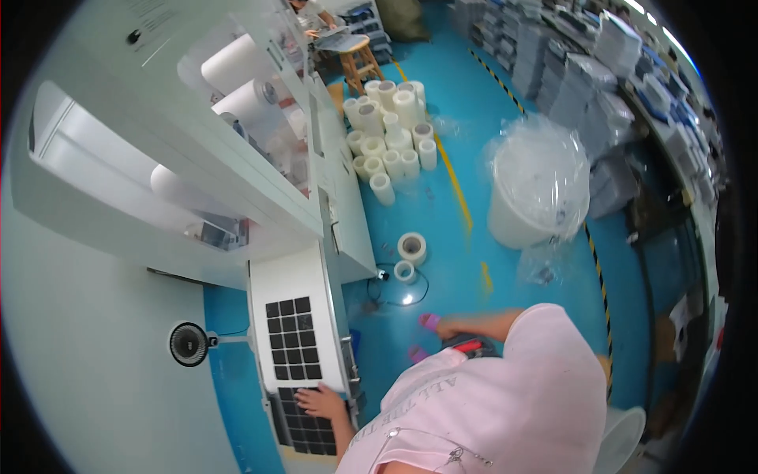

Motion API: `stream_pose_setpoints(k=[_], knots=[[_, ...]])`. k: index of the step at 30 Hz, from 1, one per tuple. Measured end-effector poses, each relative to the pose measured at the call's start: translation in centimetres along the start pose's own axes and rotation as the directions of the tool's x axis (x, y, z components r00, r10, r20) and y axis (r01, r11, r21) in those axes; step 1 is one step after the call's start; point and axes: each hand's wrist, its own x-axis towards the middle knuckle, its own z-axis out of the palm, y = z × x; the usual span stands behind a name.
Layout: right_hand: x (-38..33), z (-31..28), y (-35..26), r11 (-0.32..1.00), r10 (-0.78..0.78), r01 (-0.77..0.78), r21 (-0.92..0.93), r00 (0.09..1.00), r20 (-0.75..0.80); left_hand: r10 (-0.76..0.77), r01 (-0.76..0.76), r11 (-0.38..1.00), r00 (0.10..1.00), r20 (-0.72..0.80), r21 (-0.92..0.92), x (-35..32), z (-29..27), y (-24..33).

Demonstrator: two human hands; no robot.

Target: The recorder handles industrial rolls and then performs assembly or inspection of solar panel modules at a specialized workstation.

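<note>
My left hand lies flat with fingers spread on the lower grid of dark rectangular pieces, close to the end of the white feed bed. A second grid of dark rectangular pieces, in rows with thin pale gaps, lies on the bed just beyond my fingers. The bed runs into a large white machine carrying rolls of white film. My right arm hangs down beside my body; its hand is small, and its fingers cannot be made out.
A small round fan sits left of the bed. Film rolls stand grouped on the blue floor, two more rolls nearer. A big white bin lined with clear plastic is at right, before stacked sheets. A cable loops on the floor.
</note>
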Motion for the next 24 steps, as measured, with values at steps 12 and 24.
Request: stream_pose_setpoints(k=[12, 24], knots=[[-4.9, -6.1, -5.4, 0.964, -0.03, 0.034, 0.264, 0.999, -0.021, -0.059, 0.066, 0.99, 0.996, 0.062, -0.123, -0.4, -0.5, -0.6], [-1.4, -36.2, -4.7, 0.821, -0.527, 0.57, -0.018, 0.747, -0.405, 0.053, 0.04, 0.973, 0.919, 0.39, -0.226, 3.0, -6.1, 3.3]])
